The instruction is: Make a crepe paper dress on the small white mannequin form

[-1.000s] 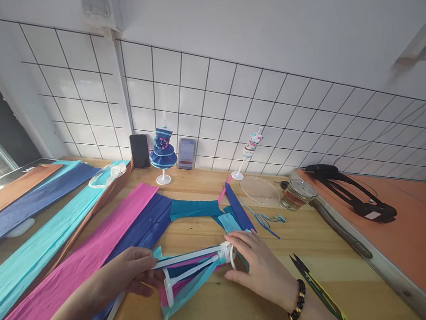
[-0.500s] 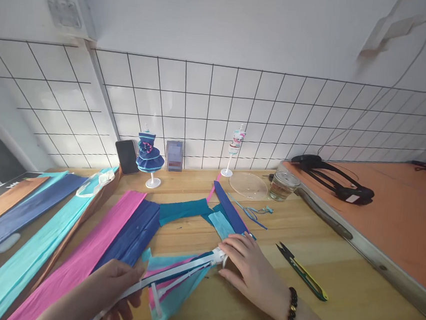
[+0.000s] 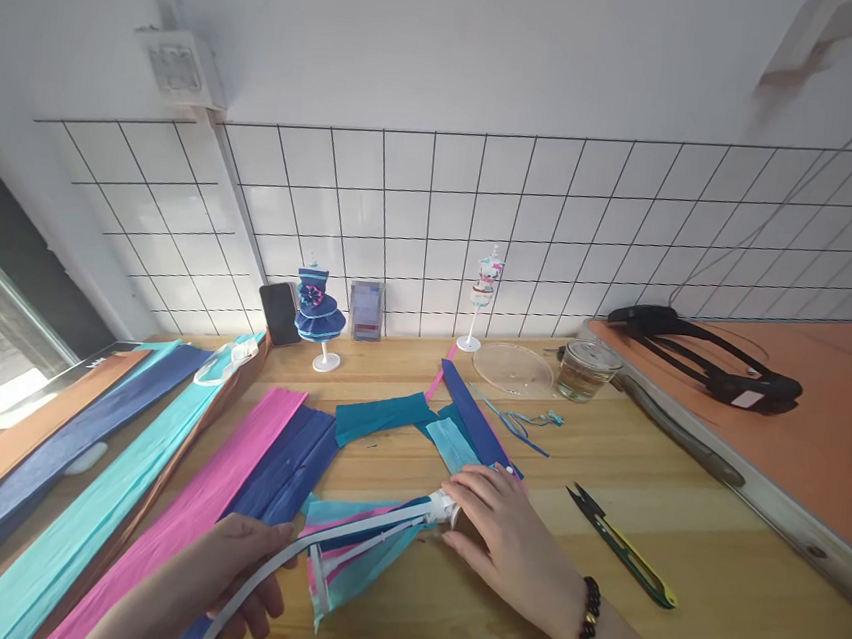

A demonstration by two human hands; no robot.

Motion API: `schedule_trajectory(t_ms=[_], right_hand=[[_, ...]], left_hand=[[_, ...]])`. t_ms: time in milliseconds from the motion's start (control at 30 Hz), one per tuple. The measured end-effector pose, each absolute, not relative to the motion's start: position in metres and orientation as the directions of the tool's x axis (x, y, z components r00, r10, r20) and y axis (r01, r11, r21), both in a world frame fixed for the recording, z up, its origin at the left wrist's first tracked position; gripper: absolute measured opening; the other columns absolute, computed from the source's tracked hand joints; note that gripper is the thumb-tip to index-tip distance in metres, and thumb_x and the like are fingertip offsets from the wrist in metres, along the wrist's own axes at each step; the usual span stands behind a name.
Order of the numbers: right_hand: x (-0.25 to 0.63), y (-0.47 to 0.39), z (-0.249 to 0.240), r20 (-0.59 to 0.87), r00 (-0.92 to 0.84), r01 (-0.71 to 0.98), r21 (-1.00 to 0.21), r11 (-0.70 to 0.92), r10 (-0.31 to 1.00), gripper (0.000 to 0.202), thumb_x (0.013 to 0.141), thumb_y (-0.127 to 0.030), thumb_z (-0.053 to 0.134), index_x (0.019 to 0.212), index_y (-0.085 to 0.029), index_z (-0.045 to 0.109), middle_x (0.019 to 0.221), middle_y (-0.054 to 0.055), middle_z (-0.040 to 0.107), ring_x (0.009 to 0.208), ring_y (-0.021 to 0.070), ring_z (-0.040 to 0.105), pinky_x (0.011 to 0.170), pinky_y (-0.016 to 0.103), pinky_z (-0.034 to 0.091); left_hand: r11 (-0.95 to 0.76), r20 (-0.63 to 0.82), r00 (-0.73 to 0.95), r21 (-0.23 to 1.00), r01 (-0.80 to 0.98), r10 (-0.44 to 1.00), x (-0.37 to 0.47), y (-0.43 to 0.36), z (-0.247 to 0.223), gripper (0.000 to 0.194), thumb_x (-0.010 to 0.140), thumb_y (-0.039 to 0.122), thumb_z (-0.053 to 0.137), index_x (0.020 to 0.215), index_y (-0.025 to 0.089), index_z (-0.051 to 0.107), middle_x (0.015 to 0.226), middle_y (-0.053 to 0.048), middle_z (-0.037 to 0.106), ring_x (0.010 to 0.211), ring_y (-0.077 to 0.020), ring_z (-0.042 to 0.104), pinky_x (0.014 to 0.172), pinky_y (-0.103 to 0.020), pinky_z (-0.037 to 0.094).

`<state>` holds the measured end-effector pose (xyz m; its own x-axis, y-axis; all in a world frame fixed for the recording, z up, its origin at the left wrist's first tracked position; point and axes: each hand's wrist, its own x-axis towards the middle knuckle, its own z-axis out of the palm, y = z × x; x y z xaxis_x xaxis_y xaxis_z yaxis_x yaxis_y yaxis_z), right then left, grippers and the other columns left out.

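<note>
Because the white strip (image 3: 345,530) looks thin and limp, we judge it light and easy to crease or twist, best pinched flat near the stretch our left hand (image 3: 222,561) has between closed thumb and fingers. Our right hand (image 3: 506,538) is closed about the white-wrapped end of a miniature dress-form stand (image 3: 321,578), which lies tipped over on the wooden tabletop (image 3: 708,518), between our hands; how hard we press, we cannot tell. Its slim rod seems stiff plastic, light and apt to roll, so that bulkier end offers the surer hold. Around the rod, the pink and turquoise crepe-like layers (image 3: 372,568) look soft and tearable, calling for barely any pressure.
</note>
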<state>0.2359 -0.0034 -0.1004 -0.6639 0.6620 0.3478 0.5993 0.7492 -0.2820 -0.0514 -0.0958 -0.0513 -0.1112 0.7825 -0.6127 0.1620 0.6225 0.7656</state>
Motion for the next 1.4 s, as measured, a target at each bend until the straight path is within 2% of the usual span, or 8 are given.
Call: schedule_trajectory(t_ms=[233,367,633,733,867,1000,1233,1400], right_hand=[[0.235,-0.005,-0.106,0.377,-0.655,0.587,-0.292,0.755,0.655,0.033,0.084,-0.026,0.058,0.117,-0.023,0.053,0.112,0.006,0.06,0.109,0.0254,0.05,0.099,0.052,0.035],[0.236,-0.005,-0.11,0.384,-0.654,0.6,-0.261,0.756,0.652,0.033,0.085,-0.027,0.058,0.117,-0.023,0.053,0.113,0.007,0.06,0.11,0.0266,0.05,0.099,0.052,0.036],[0.238,-0.003,-0.117,0.389,-0.681,0.618,-0.149,0.772,0.621,0.043,0.088,-0.034,0.053,0.126,-0.016,0.048,0.116,0.011,0.059,0.11,0.0281,0.05,0.096,0.052,0.039],[0.238,-0.003,-0.118,0.398,-0.675,0.628,-0.132,0.767,0.621,0.042,0.088,-0.036,0.052,0.126,-0.019,0.048,0.116,0.01,0.059,0.111,0.0278,0.05,0.097,0.053,0.037],[0.238,-0.005,-0.119,0.411,-0.679,0.625,-0.113,0.773,0.609,0.04,0.089,-0.038,0.05,0.125,-0.022,0.049,0.12,0.008,0.058,0.112,0.0269,0.05,0.097,0.054,0.036],[0.239,-0.005,-0.12,0.422,-0.681,0.62,-0.104,0.778,0.599,0.04,0.09,-0.041,0.047,0.126,-0.022,0.048,0.12,0.008,0.058,0.112,0.0266,0.05,0.097,0.053,0.036],[0.238,-0.004,-0.122,0.421,-0.682,0.613,-0.116,0.782,0.598,0.04,0.09,-0.041,0.046,0.125,-0.021,0.048,0.12,0.009,0.058,0.112,0.0271,0.05,0.097,0.053,0.036],[0.237,-0.003,-0.121,0.418,-0.69,0.598,-0.131,0.791,0.591,0.04,0.09,-0.041,0.046,0.124,-0.022,0.048,0.12,0.009,0.059,0.113,0.0267,0.05,0.096,0.05,0.038]], left_hand=[[0.609,-0.581,-0.182,0.766,0.208,0.793,-0.057,-0.095,-0.06,0.045,0.067,0.059,0.06,0.054,0.016,0.06,0.048,-0.006,0.067,0.039,-0.0153,0.058,0.038,-0.022,0.033],[0.622,-0.587,-0.207,0.747,0.233,0.783,-0.071,-0.095,-0.066,0.045,0.07,0.061,0.056,0.069,0.017,0.063,0.048,-0.004,0.067,0.035,-0.0123,0.052,0.036,-0.021,0.029],[0.627,-0.586,-0.235,0.761,0.17,0.775,-0.087,-0.1,-0.066,0.052,0.062,0.063,0.063,0.081,0.013,0.062,0.061,-0.005,0.068,0.051,-0.0144,0.063,0.045,-0.021,0.043],[0.569,-0.491,-0.292,0.744,0.349,0.821,-0.096,-0.096,-0.064,0.053,0.068,0.065,0.054,0.081,0.014,0.061,0.074,-0.007,0.07,0.061,-0.016,0.066,0.052,-0.024,0.049],[0.518,-0.333,-0.399,0.619,0.591,0.854,-0.12,-0.086,-0.064,0.059,0.074,0.064,0.043,0.096,0.013,0.059,0.094,-0.013,0.069,0.081,-0.0245,0.067,0.07,-0.033,0.051],[0.52,-0.214,-0.475,0.412,0.749,0.854,-0.136,-0.078,-0.081,0.068,0.062,0.049,0.064,0.116,0.01,0.051,0.111,-0.02,0.061,0.099,-0.0331,0.06,0.084,-0.04,0.044],[0.468,-0.183,-0.442,0.135,0.873,0.878,-0.145,-0.064,-0.103,0.022,0.077,0.031,0.061,0.09,0.014,0.06,0.091,-0.006,0.064,0.089,-0.0217,0.06,0.081,-0.041,0.044],[0.484,-0.152,-0.466,0.114,0.868,0.872,-0.174,-0.056,-0.096,0.02,0.083,0.034,0.057,0.078,0.015,0.061,0.078,0.0,0.063,0.072,-0.0151,0.06,0.069,-0.035,0.049]])
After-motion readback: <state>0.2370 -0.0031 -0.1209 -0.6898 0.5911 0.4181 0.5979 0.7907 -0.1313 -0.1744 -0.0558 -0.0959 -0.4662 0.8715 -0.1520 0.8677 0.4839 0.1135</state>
